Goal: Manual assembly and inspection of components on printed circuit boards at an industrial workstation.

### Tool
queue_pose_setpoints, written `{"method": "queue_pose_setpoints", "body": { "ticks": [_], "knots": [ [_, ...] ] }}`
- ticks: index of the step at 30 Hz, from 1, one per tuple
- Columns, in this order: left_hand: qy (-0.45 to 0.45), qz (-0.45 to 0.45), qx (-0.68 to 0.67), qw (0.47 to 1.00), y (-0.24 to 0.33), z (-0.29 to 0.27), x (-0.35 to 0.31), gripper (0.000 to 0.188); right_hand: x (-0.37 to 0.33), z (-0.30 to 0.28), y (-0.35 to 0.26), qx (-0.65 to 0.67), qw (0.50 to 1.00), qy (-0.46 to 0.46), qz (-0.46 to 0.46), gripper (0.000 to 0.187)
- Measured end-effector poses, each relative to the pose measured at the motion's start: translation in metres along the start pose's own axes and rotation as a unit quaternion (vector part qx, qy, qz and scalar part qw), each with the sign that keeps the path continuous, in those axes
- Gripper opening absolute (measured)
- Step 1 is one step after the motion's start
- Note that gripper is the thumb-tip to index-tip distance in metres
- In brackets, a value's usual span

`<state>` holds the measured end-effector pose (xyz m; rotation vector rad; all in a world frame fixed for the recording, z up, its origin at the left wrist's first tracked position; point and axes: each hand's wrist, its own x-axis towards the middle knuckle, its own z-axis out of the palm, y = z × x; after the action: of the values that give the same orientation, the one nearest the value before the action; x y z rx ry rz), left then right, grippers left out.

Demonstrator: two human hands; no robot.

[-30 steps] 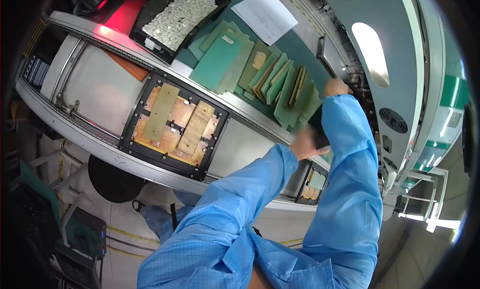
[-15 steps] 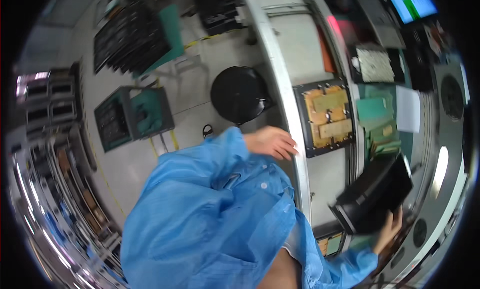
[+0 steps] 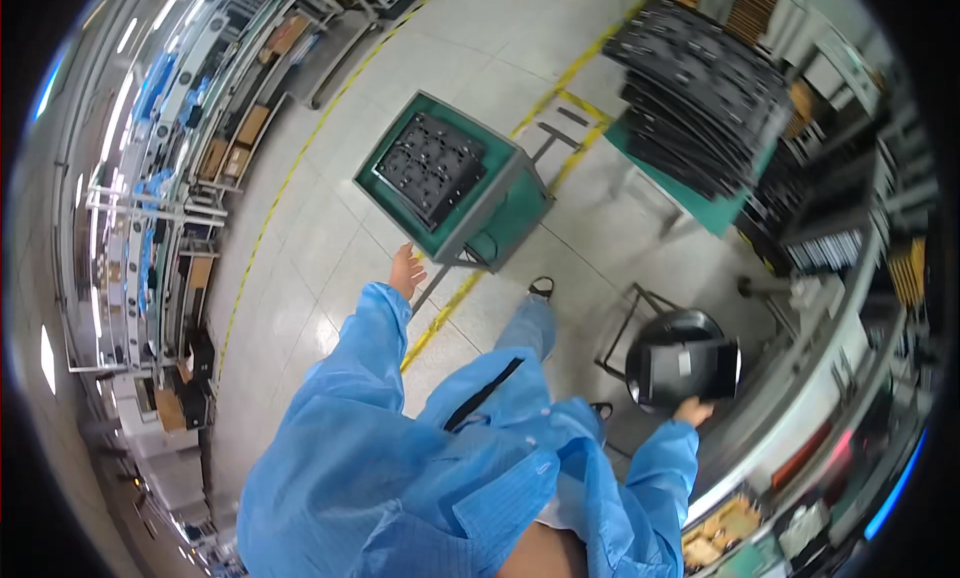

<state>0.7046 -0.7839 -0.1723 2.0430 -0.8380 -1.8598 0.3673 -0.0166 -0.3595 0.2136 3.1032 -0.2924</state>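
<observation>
Right hand (image 3: 693, 411) at lower right grasping a black tray (image 3: 684, 371), left hand (image 3: 406, 273) released, reaching toward the green cart (image 3: 500, 193) at upper centre

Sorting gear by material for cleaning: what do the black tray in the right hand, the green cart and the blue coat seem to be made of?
The black tray in the right hand looks like matte moulded plastic, thin and rigid. The green cart looks like painted sheet metal, with flat panels and a tubular frame. The blue coat seems a thin woven synthetic fabric, creased with a slight sheen; likely cleanroom cloth.
</observation>
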Motion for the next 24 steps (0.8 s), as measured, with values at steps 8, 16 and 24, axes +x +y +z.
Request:
{"method": "queue_pose_setpoints", "body": {
  "ticks": [8,16,24],
  "knots": [
    [0.023,-0.021,-0.215,0.976,-0.058,-0.027,0.107,0.087,-0.049,-0.109,-0.428,0.048,0.955,-0.082,-0.282,0.045],
    [0.176,-0.055,-0.286,0.94,-0.102,-0.086,0.079,0.056,-0.277,0.043,-0.774,0.036,0.707,-0.54,-0.455,0.082],
    [0.137,-0.009,-0.332,0.933,-0.11,-0.205,-0.005,0.034,-0.368,-0.008,-0.797,-0.117,0.612,-0.676,-0.393,0.092]
  ]
}}
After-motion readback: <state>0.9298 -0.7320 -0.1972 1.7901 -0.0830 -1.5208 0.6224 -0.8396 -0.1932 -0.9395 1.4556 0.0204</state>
